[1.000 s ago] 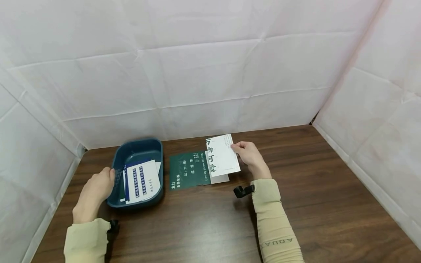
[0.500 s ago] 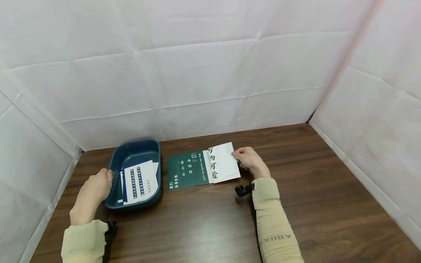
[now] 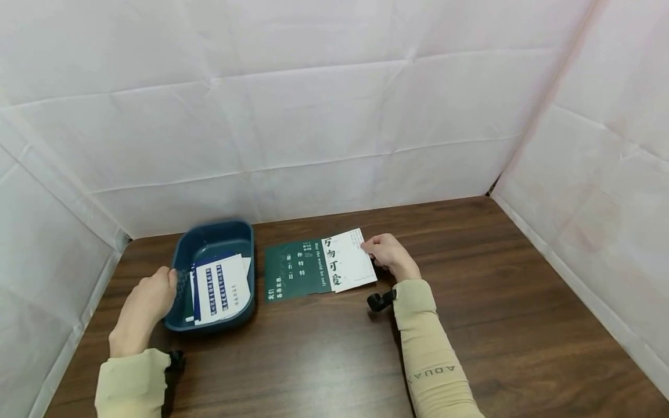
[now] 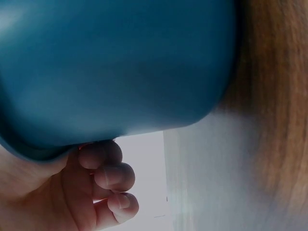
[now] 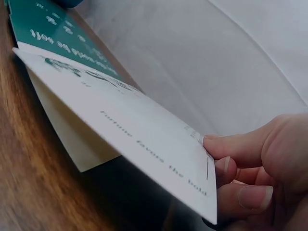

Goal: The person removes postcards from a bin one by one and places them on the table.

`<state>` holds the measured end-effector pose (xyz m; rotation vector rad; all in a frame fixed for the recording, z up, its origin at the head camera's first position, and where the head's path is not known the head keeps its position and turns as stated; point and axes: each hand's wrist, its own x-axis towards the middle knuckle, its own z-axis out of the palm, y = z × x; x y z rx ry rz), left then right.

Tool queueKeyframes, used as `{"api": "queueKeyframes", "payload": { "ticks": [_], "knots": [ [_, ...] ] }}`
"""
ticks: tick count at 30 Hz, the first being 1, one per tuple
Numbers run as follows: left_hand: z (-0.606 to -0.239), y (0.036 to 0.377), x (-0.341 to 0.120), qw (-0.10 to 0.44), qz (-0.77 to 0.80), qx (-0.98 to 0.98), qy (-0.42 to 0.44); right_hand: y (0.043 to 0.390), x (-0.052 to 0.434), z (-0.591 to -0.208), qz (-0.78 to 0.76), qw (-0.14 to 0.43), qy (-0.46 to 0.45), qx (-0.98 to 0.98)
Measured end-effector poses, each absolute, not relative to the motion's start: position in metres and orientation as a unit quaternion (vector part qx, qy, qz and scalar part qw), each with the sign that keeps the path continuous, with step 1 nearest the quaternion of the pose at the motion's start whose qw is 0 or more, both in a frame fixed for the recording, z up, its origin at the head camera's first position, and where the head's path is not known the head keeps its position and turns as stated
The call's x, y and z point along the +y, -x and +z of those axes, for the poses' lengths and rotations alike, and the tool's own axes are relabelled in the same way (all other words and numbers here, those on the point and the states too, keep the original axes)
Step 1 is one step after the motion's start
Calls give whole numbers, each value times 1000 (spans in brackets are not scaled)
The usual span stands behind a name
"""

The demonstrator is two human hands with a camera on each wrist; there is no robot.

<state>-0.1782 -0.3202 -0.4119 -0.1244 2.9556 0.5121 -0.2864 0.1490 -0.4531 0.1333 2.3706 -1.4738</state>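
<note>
My right hand (image 3: pixel 391 255) pinches the right edge of a white card (image 3: pixel 351 261) printed with large dark characters. In the right wrist view the card (image 5: pixel 130 125) slants, its held edge raised over another pale card (image 5: pixel 72 125). Its far end lies against green cards (image 3: pixel 295 270) with white writing, flat on the table. At the left, my left hand (image 3: pixel 147 302) grips the rim of a dark blue plastic basin (image 3: pixel 251 249). Fingers (image 4: pixel 115 177) curl below that rim in the left wrist view; the thumb is hidden there.
Inside the basin lies a stack of cards, topped by a white card (image 3: pixel 225 290) with blue strips of writing. White cloth walls (image 3: pixel 313 116) enclose the back and sides of the brown wooden table (image 3: pixel 292 360).
My right hand has lowered the white card and shifted it left, so it now lies over the pale card and meets the green ones. My left hand stays on the basin.
</note>
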Motion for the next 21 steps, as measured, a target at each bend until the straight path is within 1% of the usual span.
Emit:
{"api": "queueKeyframes", "payload": {
  "ticks": [5, 14, 21],
  "knots": [
    [-412, 177, -321, 67, 171, 982, 41, 288, 147, -453, -505, 173, -60, 843],
    [-410, 178, -320, 63, 174, 982, 35, 290, 141, -455, -479, 145, -76, 862],
    [-410, 179, -317, 77, 178, 980, 42, 287, 142, -456, -443, 143, -77, 882]
  ]
}}
